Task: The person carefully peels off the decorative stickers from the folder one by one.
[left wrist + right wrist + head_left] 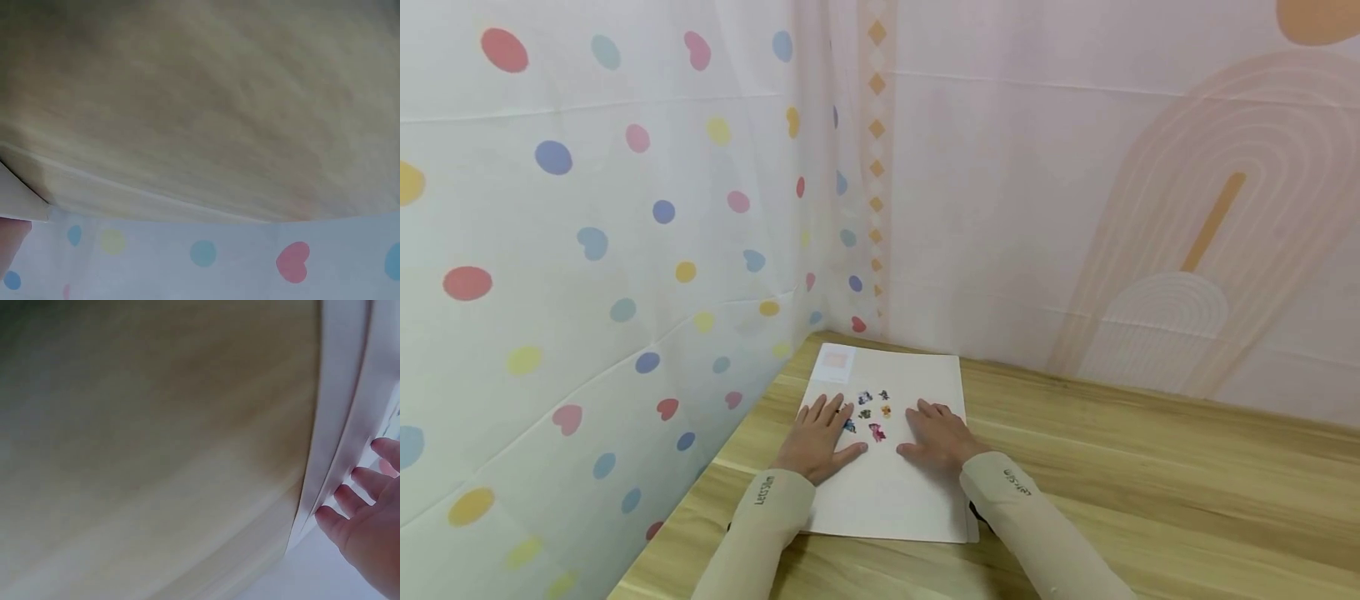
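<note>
In the head view a white paper sheet lies on the wooden table, with another sheet's edge showing beneath it at the lower right. Several small colourful cartoon figures sit in a cluster at its middle. My left hand rests on the sheet's left side, fingers spread, partly covering a blue figure. On the right side rests my right hand, its fingers extended toward the figures. The right wrist view shows the right hand's fingers over the layered paper edges.
The wooden table stretches away to the right. A dotted curtain hangs along its left side, and a pale pink patterned curtain along the back. A small pinkish square print marks the sheet's upper left corner.
</note>
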Action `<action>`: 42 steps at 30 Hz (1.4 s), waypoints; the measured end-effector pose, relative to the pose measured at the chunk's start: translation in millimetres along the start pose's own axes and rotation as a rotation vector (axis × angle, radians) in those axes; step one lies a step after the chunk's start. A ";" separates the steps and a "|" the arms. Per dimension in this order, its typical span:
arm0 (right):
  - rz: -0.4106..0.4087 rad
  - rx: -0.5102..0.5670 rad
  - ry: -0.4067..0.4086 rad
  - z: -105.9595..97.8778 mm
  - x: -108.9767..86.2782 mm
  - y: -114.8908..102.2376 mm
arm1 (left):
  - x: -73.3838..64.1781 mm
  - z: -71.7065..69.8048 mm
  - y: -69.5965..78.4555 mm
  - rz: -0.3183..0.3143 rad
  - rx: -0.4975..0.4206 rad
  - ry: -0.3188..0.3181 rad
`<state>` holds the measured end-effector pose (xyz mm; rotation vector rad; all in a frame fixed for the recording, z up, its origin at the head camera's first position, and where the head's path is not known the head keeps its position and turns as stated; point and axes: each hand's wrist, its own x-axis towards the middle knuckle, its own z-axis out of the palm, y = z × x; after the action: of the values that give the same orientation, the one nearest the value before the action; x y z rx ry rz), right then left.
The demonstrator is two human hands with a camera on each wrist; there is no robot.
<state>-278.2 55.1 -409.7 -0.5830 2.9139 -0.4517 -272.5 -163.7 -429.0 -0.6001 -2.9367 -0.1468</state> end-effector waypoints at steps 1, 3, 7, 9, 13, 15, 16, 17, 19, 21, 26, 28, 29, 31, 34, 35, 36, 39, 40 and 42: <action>-0.001 -0.002 0.001 0.3 0.2 0.0 | -0.1 0.2 0.0 0.001 0.003 0.002; -0.009 0.001 0.004 0.3 0.6 0.0 | -0.4 0.1 0.2 0.000 0.006 0.002; -0.031 0.009 0.014 -0.3 2.6 -0.9 | -1.0 -0.9 0.7 -0.003 0.017 0.006; -0.044 0.008 0.026 -1.0 4.0 -2.4 | -1.0 -1.2 0.8 -0.003 0.024 0.007; -0.060 0.062 0.070 -2.4 8.2 -8.2 | -0.7 -0.2 -0.1 0.000 0.048 0.020; -0.070 0.120 0.099 -2.4 11.5 -12.1 | -0.8 0.9 -0.9 -0.001 0.059 0.029; -0.080 0.146 0.119 -2.0 13.3 -13.8 | -0.8 1.4 -1.2 0.001 0.065 0.035; -0.091 0.172 0.138 -1.8 14.6 -15.8 | -0.8 1.8 -1.4 0.003 0.069 0.040; -0.106 0.227 0.170 -1.4 17.2 -19.4 | -0.6 2.1 -1.2 0.002 0.077 0.041; -0.105 0.285 0.186 -0.5 19.8 -22.9 | -0.5 2.4 -0.9 0.001 0.070 0.043; -0.019 0.432 0.186 6.5 30.5 -27.6 | -0.9 3.0 -0.3 -0.008 0.059 0.036; -0.016 0.456 0.220 17.9 41.4 -21.5 | -1.0 3.5 -0.2 -0.006 0.064 0.047; -0.001 0.457 0.230 20.2 44.1 -20.6 | -0.9 3.7 0.0 -0.006 0.064 0.051; 0.024 0.457 0.246 22.6 47.0 -20.3 | -0.8 4.2 0.5 -0.005 0.061 0.062; 0.075 0.480 0.257 19.4 43.2 -25.8 | -0.8 5.9 0.7 -0.009 0.052 0.072; 0.125 0.476 0.236 10.5 35.4 -34.0 | -0.9 6.0 1.0 -0.011 0.046 0.074; 0.135 0.468 0.240 8.8 33.0 -36.5 | -1.3 6.0 1.3 -0.013 0.040 0.078; 0.168 0.449 0.249 4.3 27.6 -42.8 | -2.2 4.3 2.3 -0.021 0.026 0.082; 0.159 0.434 0.265 5.2 28.3 -42.4 | -2.7 2.9 2.9 -0.023 0.022 0.083; 0.166 0.414 0.272 4.2 28.5 -44.2 | -3.4 0.4 4.0 -0.028 0.012 0.083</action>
<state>-287.8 3.9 -401.7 -0.2329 2.9412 -1.1498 -267.9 -161.2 -429.7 -0.5381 -2.8646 -0.1531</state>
